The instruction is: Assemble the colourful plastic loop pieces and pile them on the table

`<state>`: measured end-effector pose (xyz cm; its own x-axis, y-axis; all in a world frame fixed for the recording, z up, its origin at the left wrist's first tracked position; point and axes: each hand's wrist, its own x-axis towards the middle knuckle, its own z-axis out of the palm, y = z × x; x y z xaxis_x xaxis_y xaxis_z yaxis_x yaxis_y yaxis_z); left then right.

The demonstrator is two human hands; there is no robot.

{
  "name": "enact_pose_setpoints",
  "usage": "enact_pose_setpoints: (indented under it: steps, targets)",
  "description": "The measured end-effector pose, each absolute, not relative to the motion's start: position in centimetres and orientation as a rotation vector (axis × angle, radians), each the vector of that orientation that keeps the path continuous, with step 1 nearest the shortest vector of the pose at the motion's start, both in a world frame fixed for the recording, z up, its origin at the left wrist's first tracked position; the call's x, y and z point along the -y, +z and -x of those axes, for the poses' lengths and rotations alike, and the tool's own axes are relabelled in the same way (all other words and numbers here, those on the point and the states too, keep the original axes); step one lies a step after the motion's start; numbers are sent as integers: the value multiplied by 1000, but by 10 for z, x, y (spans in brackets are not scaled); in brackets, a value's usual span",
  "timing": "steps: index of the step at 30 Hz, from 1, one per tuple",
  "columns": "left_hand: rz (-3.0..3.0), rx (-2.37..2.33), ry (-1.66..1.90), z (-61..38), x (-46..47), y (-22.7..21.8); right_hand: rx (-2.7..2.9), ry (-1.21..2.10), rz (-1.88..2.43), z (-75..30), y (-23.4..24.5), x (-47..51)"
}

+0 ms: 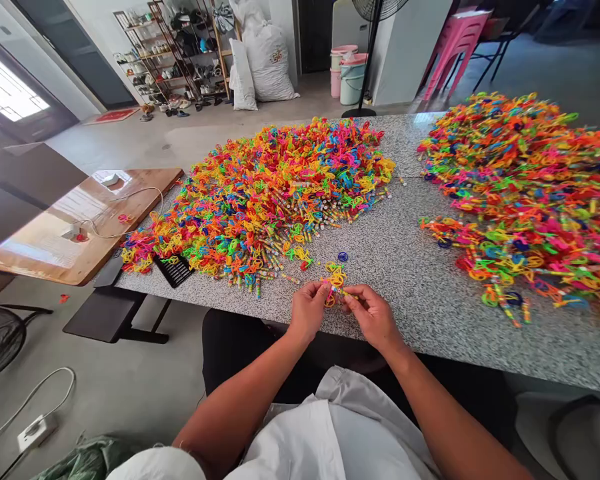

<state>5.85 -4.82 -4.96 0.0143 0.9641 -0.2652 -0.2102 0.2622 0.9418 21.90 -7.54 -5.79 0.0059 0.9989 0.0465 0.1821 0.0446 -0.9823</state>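
Note:
My left hand point(309, 312) is closed in a pinch on a small cluster of yellow and pink plastic pieces point(336, 275) over the table's front edge. Facing it, my right hand point(373, 316) pinches a short, thin yellow patterned stick point(344, 291) that meets the cluster. Fingers partly hide the join, and whether the stick is attached there I cannot tell. Just beyond my hands lies a dark blue plastic ring point(343, 257). A large heap of bright loop-shaped plastic pieces point(260, 193), many with patterned sticks, spreads to the upper left.
A second, blurred heap of similar pieces point(525, 180) covers the right side of the speckled stone table point(405, 267). A black slotted tray point(174, 271) sits under the left heap's edge. At left stands a wooden table point(130, 197); a standing fan point(373, 53) is behind.

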Motion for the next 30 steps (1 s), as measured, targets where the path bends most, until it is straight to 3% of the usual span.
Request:
enact_pose_setpoints:
  steps: [13, 23, 27, 30]
  targets:
    - [-670, -1165, 1107, -76, 44, -47, 1506, 1137, 1331, -232, -60, 79]
    - [-787, -1223, 1092, -90, 43, -46, 1597, 930, 1336, -233, -59, 83]
    - [-1111, -1289, 809, -85, 25, -42, 1424, 952, 1572, -277, -61, 72]
    - [-1596, -1578, 724, -73, 5, -39, 1074, 735, 1659, -327, -59, 49]
